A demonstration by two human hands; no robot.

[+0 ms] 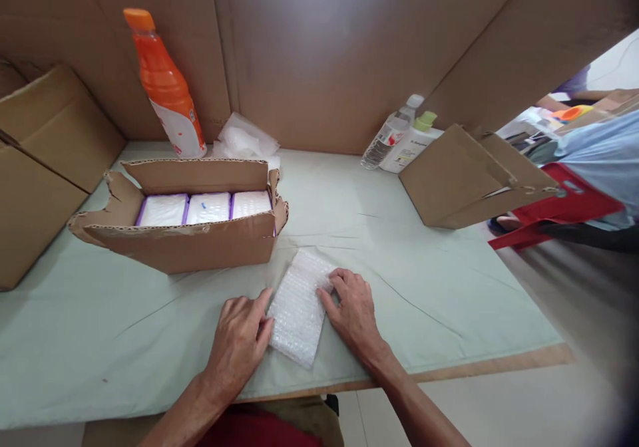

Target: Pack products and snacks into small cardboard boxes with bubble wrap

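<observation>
A flat piece of bubble wrap point(299, 307) lies slantwise on the cloth-covered table in front of me; whether anything is inside it cannot be made out. My left hand point(239, 337) is at its left edge, index finger stretched out and thumb apart, both fingertips at the edge. On the opposite side, my right hand point(352, 307) has its thumb on the wrap and its fingers curled at the upper right edge, gripping it there. Just beyond the left hand stands an open cardboard box point(219, 247) with several white packs edged in purple point(208, 207).
An orange bottle point(167, 88) and crumpled clear wrap point(244, 138) stand behind the box. A water bottle point(392, 134), a white bottle point(409, 148) and another carton point(449, 181) are at right. Large cartons point(44, 154) stand left. Beyond the right edge, a person sits by a red chair point(579, 197).
</observation>
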